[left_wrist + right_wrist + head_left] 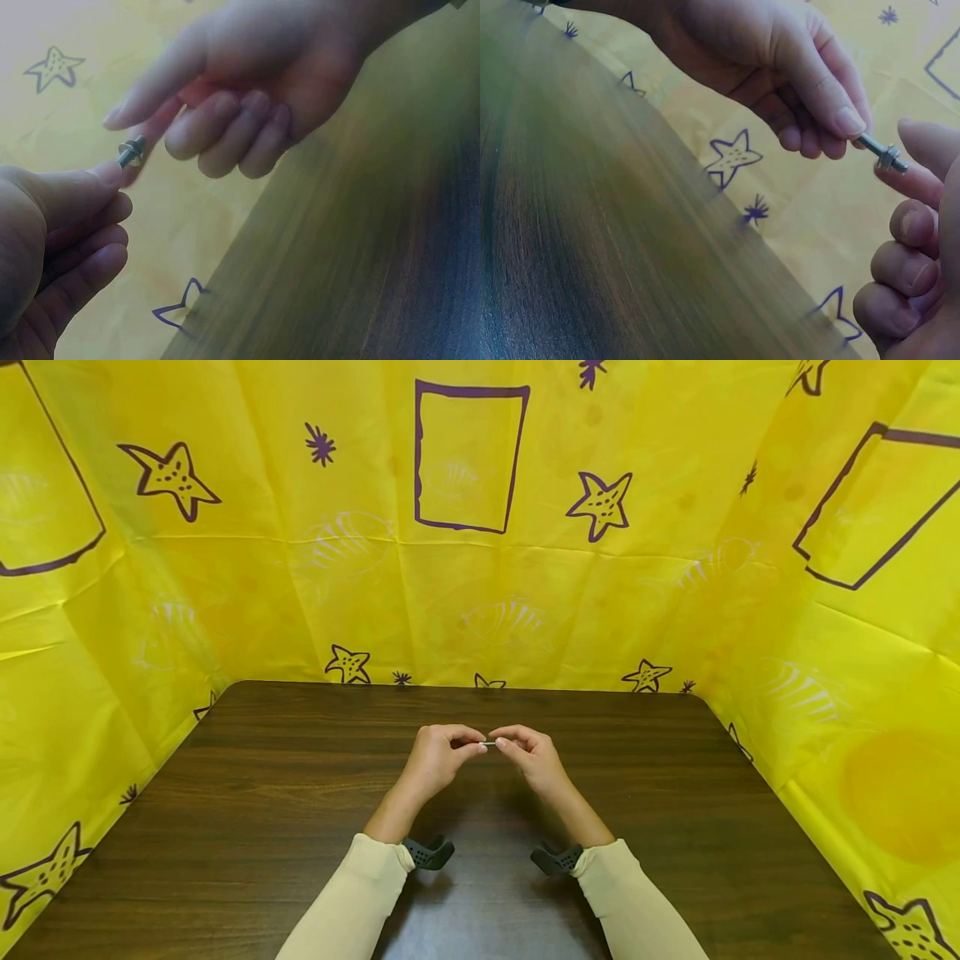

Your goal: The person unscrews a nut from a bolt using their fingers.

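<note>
Out over the table, my left hand pinches a small metal bolt between thumb and index finger. The bolt's threaded end points toward my right hand. Near that end sits a nut, with what looks like a washer against it. The right thumb and index finger are spread on either side of the bolt's end, the index finger close behind it; whether it touches cannot be made out. The other right fingers are curled in toward the palm. The left fingertips hide the bolt's other end.
A dark wood-grain table lies beneath both hands. Yellow cloth printed with stars and fish hangs around its back and sides. Dark bands circle both wrists, beside pale sleeves.
</note>
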The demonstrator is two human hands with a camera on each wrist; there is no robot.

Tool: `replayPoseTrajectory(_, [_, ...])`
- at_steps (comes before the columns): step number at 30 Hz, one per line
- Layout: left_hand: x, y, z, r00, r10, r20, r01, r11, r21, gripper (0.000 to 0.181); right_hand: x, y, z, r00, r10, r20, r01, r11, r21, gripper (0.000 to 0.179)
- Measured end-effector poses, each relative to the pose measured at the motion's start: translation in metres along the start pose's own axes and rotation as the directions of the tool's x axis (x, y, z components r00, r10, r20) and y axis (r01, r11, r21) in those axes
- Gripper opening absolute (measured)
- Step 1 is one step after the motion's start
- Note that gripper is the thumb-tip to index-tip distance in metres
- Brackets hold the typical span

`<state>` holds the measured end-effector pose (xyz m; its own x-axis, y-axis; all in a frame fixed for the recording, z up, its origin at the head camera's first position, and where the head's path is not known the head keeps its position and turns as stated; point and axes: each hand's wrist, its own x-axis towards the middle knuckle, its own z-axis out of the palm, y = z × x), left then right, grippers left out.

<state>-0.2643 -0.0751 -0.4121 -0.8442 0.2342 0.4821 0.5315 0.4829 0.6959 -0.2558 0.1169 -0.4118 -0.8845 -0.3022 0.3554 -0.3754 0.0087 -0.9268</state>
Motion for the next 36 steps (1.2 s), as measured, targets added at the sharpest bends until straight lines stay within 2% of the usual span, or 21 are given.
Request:
replayPoseTrajectory(4, [0.000, 0.000, 0.001, 1.000, 0.008, 0.010, -0.008, 1.000, -0.003, 0.010, 0.000, -0.001, 0.001, 0.998, 0.068, -0.015, -0.068, 0.998, -0.002, 0.024])
replayPoseTrajectory(8, [-0.001, 0.000, 0.002, 1.000, 0.009, 0.011, -0.009, 1.000, -0.001, 0.010, 0.001, 0.000, 0.001, 0.996, 0.093, -0.017, -0.093, 0.995, -0.032, 0.030])
replayPoseTrajectory(14, [-0.001, 0.000, 0.002, 1.000, 0.005, 0.017, -0.005, 1.000, -0.016, 0.008, 0.001, 0.001, 0.001, 0.997, 0.070, -0.013, -0.070, 0.996, -0.061, 0.028])
replayPoseTrajectory(22, [0.000, -0.001, 0.000, 1.000, 0.011, 0.010, -0.010, 1.000, -0.013, 0.010, 0.000, 0.003, 0.001, 0.998, 0.059, -0.021, -0.059, 0.998, 0.010, 0.020])
replayPoseTrajectory(30, [-0.001, 0.000, -0.002, 1.000, 0.003, 0.002, -0.003, 1.000, 0.002, 0.008, -0.001, 0.003, 0.000, 1.000, 0.022, 0.005, -0.022, 0.999, 0.043, 0.017])
replayPoseTrajectory(36, [0.000, 0.000, -0.002, 1.000, -0.001, -0.008, 0.001, 1.000, 0.000, 0.008, 0.004, 0.023, -0.004, 1.000, -0.025, -0.002, 0.025, 0.998, 0.063, 0.020])
